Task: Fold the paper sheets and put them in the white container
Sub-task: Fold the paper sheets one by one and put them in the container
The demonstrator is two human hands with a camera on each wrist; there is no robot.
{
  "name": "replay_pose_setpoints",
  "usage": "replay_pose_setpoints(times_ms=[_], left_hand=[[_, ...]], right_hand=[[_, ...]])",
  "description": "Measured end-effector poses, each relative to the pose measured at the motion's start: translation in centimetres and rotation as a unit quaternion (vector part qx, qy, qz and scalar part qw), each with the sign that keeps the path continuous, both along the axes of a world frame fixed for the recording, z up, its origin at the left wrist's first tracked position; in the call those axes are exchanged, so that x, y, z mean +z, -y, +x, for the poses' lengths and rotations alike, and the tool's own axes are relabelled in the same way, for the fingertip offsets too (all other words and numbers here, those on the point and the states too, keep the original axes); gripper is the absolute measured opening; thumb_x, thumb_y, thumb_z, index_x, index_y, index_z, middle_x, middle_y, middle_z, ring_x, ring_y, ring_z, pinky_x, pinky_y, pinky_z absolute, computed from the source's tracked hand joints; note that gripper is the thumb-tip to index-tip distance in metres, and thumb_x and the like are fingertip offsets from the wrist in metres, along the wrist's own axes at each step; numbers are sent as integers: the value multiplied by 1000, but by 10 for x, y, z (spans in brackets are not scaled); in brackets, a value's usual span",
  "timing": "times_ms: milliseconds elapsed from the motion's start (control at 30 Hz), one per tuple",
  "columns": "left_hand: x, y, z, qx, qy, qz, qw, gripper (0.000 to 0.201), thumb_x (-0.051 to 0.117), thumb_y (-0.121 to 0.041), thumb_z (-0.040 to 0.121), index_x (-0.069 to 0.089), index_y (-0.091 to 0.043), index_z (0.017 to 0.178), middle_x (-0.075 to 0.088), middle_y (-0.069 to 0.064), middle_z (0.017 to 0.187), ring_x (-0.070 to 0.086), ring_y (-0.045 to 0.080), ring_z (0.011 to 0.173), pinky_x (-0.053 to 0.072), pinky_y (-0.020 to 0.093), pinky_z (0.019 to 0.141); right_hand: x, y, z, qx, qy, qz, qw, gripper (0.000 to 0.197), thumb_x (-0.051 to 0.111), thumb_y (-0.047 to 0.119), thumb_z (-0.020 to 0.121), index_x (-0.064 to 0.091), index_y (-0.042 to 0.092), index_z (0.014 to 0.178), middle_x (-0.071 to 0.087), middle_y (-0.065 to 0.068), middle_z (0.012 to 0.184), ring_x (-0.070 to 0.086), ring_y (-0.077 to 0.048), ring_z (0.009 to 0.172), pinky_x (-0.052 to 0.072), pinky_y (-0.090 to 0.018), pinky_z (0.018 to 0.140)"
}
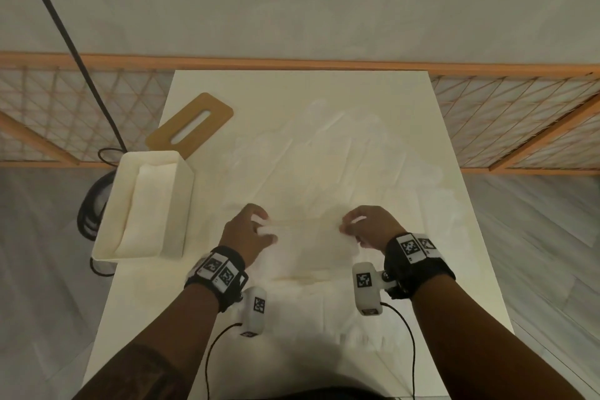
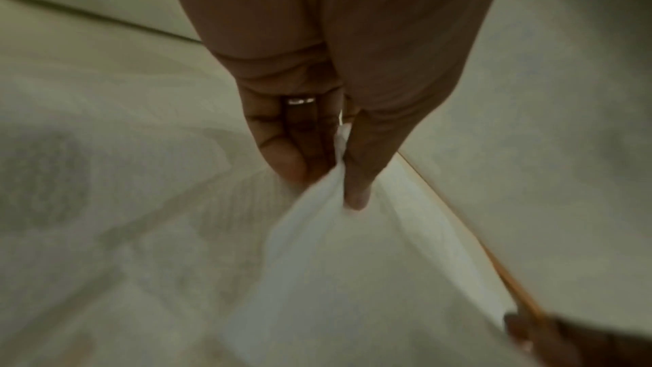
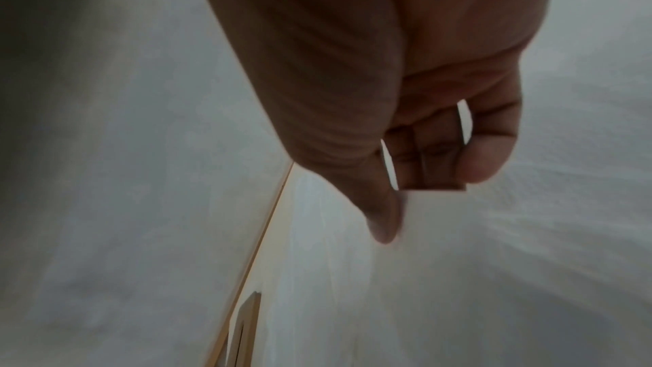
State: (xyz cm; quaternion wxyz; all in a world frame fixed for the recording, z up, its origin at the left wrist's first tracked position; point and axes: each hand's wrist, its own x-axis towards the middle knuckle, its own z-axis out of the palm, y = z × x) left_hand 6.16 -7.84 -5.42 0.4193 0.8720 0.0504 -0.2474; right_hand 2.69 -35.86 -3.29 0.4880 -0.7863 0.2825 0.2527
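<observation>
A thin white paper sheet (image 1: 308, 247) is lifted off the table between my two hands, its top edge stretched from one to the other. My left hand (image 1: 259, 226) pinches its left corner between thumb and fingers, shown close up in the left wrist view, where the sheet (image 2: 335, 261) hangs from the left hand (image 2: 331, 175). My right hand (image 1: 352, 226) pinches the right corner; in the right wrist view the right hand (image 3: 405, 200) holds the sheet (image 3: 458, 261) with curled fingers. The white container (image 1: 107, 227) stands at the table's left edge with folded sheets (image 1: 146, 204) inside.
Several more white sheets (image 1: 324, 153) lie spread and overlapping across the white table (image 1: 470, 269). A wooden lid with a slot (image 1: 190, 123) lies behind the container. A wooden lattice rail (image 1: 519, 107) runs behind the table. Black cables (image 1: 65, 26) hang at the left.
</observation>
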Motion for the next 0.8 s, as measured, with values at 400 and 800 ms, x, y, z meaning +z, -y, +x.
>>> replay_pose_setpoints(times_ms=[400,800], left_hand=[[-9,-19,11,46,-86,-113,989,15,61,-19,100,76,-19,95,75,12,93,72,36,88,62,47,83],[-5,-20,12,32,-53,-77,995,6,79,-23,87,78,-18,89,78,4,84,74,31,86,63,44,80]], right_hand=[[-6,-2,-8,-81,6,135,988,24,76,27,89,73,11,107,76,-8,107,68,-21,94,51,-33,79],[-16,-3,-10,-73,37,72,994,18,78,26,87,75,9,93,72,-7,89,60,-20,80,47,-31,70]])
